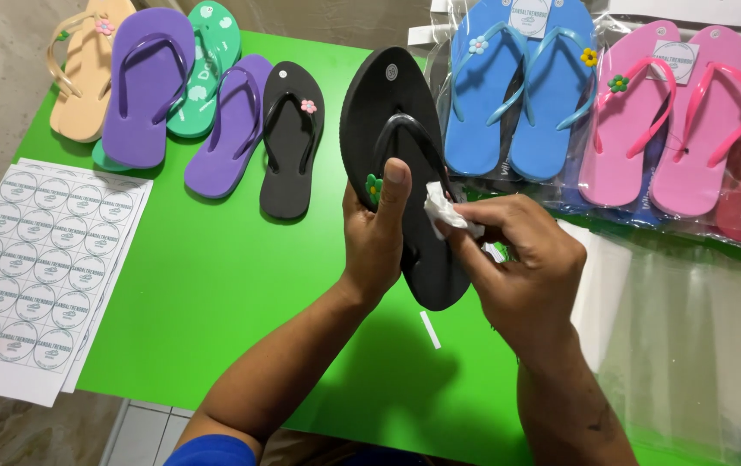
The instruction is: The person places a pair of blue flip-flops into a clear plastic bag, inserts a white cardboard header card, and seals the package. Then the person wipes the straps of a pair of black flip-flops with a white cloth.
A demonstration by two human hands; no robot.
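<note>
My left hand (376,233) grips a black flip-flop (387,112) by its left edge, thumb up on the sole beside a small green flower charm (374,187) on the strap. My right hand (521,259) pinches a crumpled white cloth (444,211) against the right side of the same sandal's strap. The sandal is tilted up above the green table (215,285), toe pointing away from me.
Another black flip-flop (291,142), two purple ones (148,86), a green and a beige one lie at the back left. Bagged blue (521,95) and pink (672,121) pairs lie at the right. Round sticker sheets (29,267) lie left, clear plastic bags (690,345) right, a white paper strip (430,329) below the sandal.
</note>
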